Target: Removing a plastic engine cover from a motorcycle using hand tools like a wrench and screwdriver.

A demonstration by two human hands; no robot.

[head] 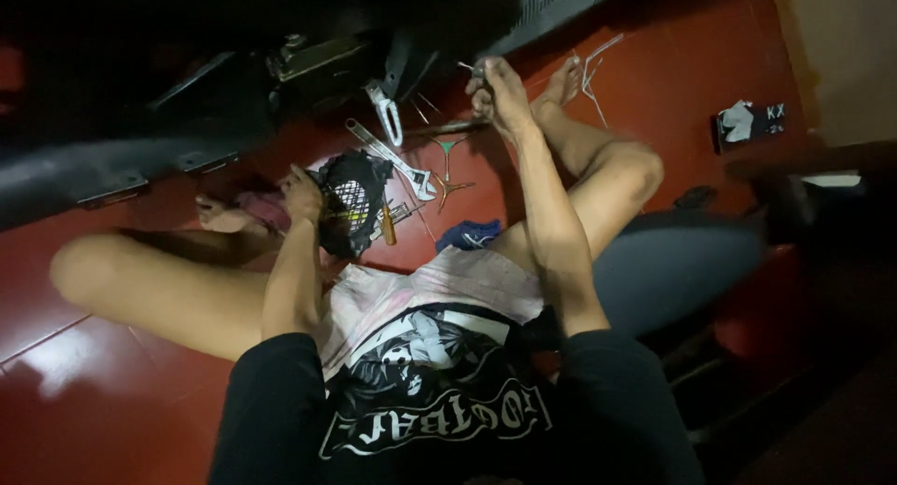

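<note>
1. Work in hand is a repair at the underside of a dark machine body [140, 158], done by a person seated on a red tiled floor [84, 373] with legs splayed — the pictures show it in mid-course, not near its end.

2. Right hand [495, 91] is stretched forward, fingers curled together around a small metal tool [469, 69] whose tip pokes out just past the fingertips, toward the dark edge of the machine. What the tip meets is too dim to tell.

3. Left hand [301, 191] lies lower and nearer the body, fingers bent down onto the rim of a black mesh pouch [353, 200]; whether they pinch it or merely rest on it I cannot tell. A pinkish rag [262, 207] lies just beside its knuckles.

4. Between the two hands the tools lie scattered — an adjustable wrench [397, 158] beyond the left fingertips, a ring spanner [385, 111] further toward the machine, a screwdriver with a wooden handle [387, 225] touching the pouch, and thin bent wires [589, 69] just beyond the right fingers.

5. Judged from this: tools are out and unpacked, a bracket [313, 60] hangs exposed under the machine, and nothing looks closed up or tidied. Fitting at the right fingertips seems to be under way; refastening and gathering the tools appear left to do.
</note>
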